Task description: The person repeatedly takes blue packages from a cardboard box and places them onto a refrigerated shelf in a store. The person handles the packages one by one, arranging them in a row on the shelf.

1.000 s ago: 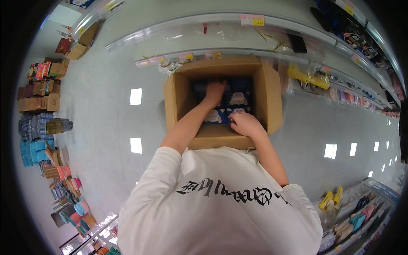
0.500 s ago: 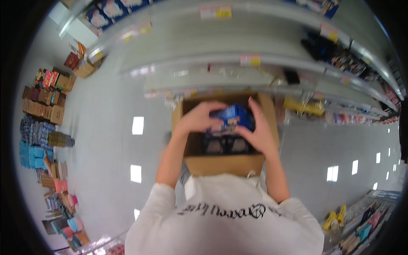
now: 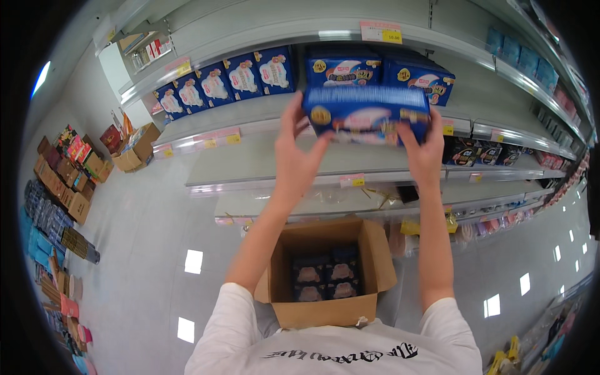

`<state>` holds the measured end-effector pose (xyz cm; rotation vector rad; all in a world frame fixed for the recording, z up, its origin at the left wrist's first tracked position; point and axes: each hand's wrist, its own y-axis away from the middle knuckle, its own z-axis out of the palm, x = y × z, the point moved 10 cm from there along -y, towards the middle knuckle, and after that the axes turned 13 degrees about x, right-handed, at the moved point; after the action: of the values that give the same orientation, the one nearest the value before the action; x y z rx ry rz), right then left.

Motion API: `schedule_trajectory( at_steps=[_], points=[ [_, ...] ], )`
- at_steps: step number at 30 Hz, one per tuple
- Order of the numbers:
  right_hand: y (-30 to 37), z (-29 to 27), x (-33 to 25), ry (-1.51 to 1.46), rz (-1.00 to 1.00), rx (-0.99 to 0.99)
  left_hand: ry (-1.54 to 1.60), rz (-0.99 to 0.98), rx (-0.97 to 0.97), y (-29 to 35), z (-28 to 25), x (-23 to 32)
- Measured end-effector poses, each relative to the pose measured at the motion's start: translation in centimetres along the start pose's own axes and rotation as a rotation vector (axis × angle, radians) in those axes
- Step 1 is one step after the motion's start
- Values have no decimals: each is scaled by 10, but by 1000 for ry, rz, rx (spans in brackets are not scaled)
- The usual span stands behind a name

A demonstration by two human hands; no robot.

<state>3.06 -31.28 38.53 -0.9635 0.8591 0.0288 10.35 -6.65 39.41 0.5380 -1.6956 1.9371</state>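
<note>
**Blue Box Held Up at the Shelf**

While both arms reach up, the big grey shelves (image 3: 262,156) fill most of the view. They run in long rows from left to right, one above the other. On an upper shelf stands a row of blue boxes (image 3: 225,78), side by side. Two more blue boxes (image 3: 381,65) sit a bit to the right, just behind the hands.

Down below, an open brown cardboard box (image 3: 325,275) rests close to the person's chest. Its flaps stand open. Dark packs (image 3: 325,275) lie inside it at the bottom, packed close together.

Far off on the left, stacks of brown cartons (image 3: 62,181) and bright packs sit on the pale floor (image 3: 144,237). One more open carton (image 3: 134,150) sits near the end of the shelves.

Up high, between the two hands, is a long blue box (image 3: 365,115). It is lifted in the air in front of the upper shelf, lying flat on its long side.

The left hand (image 3: 297,153) holds the left end of the long blue box, with the thumb up the side and the fingers curled around it. The right hand (image 3: 425,153) grips the right end the same way, fingers pressed on the box.

Small yellow and pink price tags (image 3: 219,139) stick to the shelf edges.
</note>
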Motion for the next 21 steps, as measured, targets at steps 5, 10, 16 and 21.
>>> schedule_trajectory(
  at_steps=[5, 10, 16, 21],
  points=[
    [-66, 54, 0, 554, -254, 15, -239, 136, 65, -86, 10, -15],
    [-70, 67, 48, 849, -233, -33, -609, 116, -39, -107, 28, -84],
    [-52, 58, 15, 775, -509, 88, -788, 13, -44, -110, 28, -105],
    [-89, 46, 27, 1023, -609, 93, -795, 35, -227, -104, 47, -89]
  ],
)
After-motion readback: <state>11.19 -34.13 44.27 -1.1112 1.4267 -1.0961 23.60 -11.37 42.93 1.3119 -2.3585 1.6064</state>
